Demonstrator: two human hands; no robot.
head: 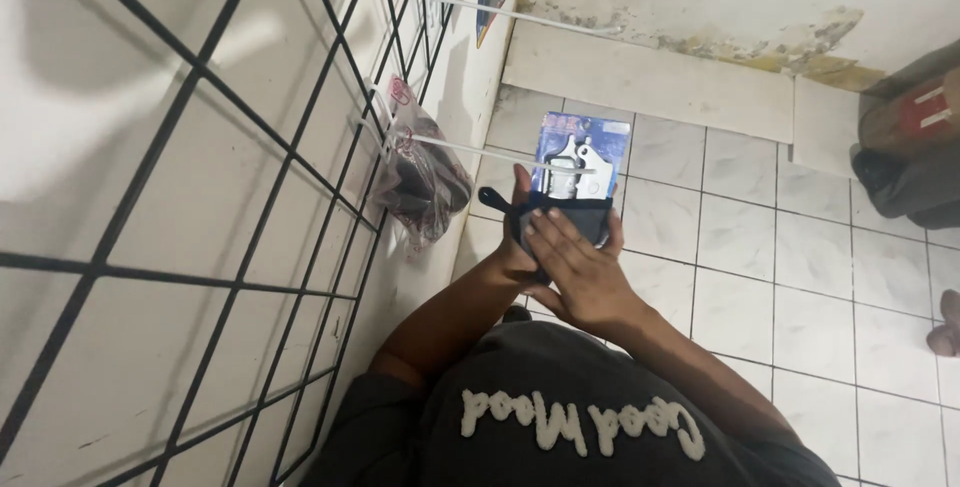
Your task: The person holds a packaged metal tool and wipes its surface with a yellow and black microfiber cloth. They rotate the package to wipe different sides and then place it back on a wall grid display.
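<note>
Holding a blue carded package [578,162] with both hands here, pretty much dead centre in the head view. Right hand [572,269] lies flat across the lower dark part of the package, fingers laid side by side and pressed onto its face, tips pointing up toward the top of the card. Left hand [517,232] comes in from the wall side and grips the package's left edge; the thumb runs up along that edge, and the other fingers are tucked behind, so can't tell how they sit.

The package stands up away from the fingers, long axis running from the hands toward the far wall, with a whitish metal part showing under the clear front at the top. Both hands touch it, though the right covers more of it.

Further out: a long white peg [480,150] sticks out from the black wire grid panel [200,187] on the left, its tip right in front of the card's top. A bagged dark item [420,182] hangs on the same grid nearby. White floor tiles [760,247] below.
</note>
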